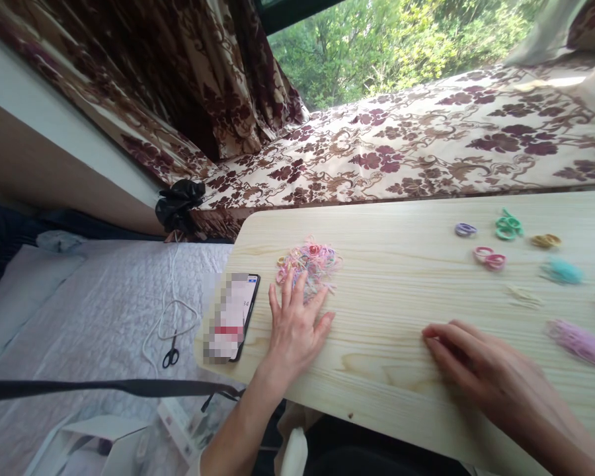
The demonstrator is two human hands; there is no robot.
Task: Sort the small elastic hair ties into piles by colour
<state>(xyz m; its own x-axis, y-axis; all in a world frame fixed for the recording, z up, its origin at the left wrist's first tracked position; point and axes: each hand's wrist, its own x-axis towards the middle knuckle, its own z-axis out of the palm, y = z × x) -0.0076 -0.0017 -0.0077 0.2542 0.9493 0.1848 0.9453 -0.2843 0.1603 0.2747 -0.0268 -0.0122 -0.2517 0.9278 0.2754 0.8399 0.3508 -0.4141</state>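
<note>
My left hand [297,324] lies with its fingers spread at the near edge of a mixed pile of thin, colourful elastic hair ties [312,254]. My right hand [486,367] rests low over the table, thumb and fingertips pressed together; anything between them is too small to make out. Around it on the right are sorted groups: a lilac bunch [578,342], a cream bunch [524,297], a blurred teal bunch [561,270], and thicker pink [490,258], green [508,225], mustard [546,240] and purple [465,229] loops.
A phone [233,317] lies on the pale wooden table [377,264] left of my left hand. Beyond the table's left edge is a bed [114,284] with scissors [171,354] and a white cable. A floral-covered window ledge [401,152] runs along the back.
</note>
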